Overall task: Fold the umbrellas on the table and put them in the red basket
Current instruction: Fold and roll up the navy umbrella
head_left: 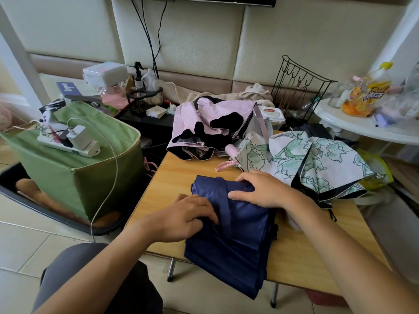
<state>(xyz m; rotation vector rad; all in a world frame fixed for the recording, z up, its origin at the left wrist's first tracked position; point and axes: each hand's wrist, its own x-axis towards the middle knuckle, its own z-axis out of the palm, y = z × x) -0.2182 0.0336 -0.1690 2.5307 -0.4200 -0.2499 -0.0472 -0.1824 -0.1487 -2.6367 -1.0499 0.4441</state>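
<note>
Pressing on the navy umbrella (233,225), both hands work at the near half of the desk (172,177). Left hand (186,217): fingers curled over the canopy's left edge, gathering the fabric. Right hand (263,190): fingers bent down, lying flat across the top of the bundle near the strap (223,200), thumb against the cloth. Whether it pinches the strap, cannot tell. Navy umbrella lies partly folded, its lower end hanging over the desk's 6 o'clock edge.

At 2 o'clock from the hands: white umbrella with green leaf print (313,162), canopy loose and spread, touching the navy one's far corner. At 12 o'clock: pink umbrella with black lining (208,125), crumpled, unfolded, its pink wrist loop (224,165) lying on the wood.

At 9 o'clock, off the desk: green fabric box (90,168) carrying a power strip (68,143). At 2 o'clock, farther out: round white table (362,125) with bottles. Something red (324,298) shows under the desk at 5 o'clock; too little visible to identify.
</note>
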